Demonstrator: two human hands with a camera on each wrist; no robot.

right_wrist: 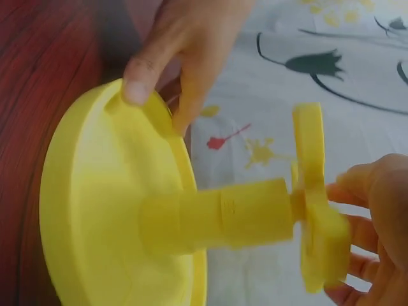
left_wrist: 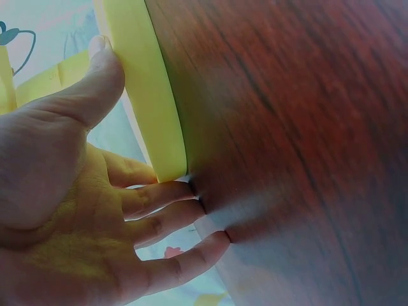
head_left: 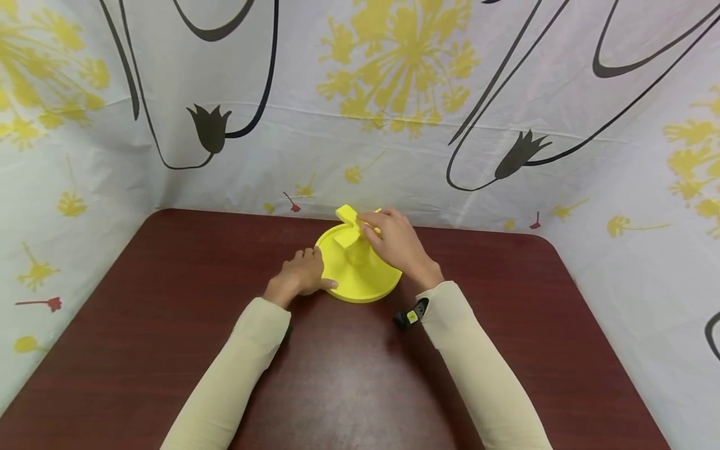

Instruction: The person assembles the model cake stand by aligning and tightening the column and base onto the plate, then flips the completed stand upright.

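Note:
A yellow stand has a round, rimmed base (head_left: pixel 362 284) and a thick central post (right_wrist: pixel 236 217). On the post sits a yellow top piece (right_wrist: pixel 310 191) with flat arms, one of them blurred. My left hand (head_left: pixel 304 272) holds the left edge of the base. Its thumb (left_wrist: pixel 102 70) lies over the rim, while the other fingers reach along the outside down to the tabletop. At the top piece is my right hand (head_left: pixel 394 240), its bent fingers (right_wrist: pixel 363 233) against one arm. That hand partly covers the top piece in the head view.
The stand rests on a dark red wooden table (head_left: pixel 337 387), towards its far edge. Behind and beside the table hangs a white sheet (head_left: pixel 292 162) printed with flowers. A black wrist strap (head_left: pixel 413 314) shows below my right cuff.

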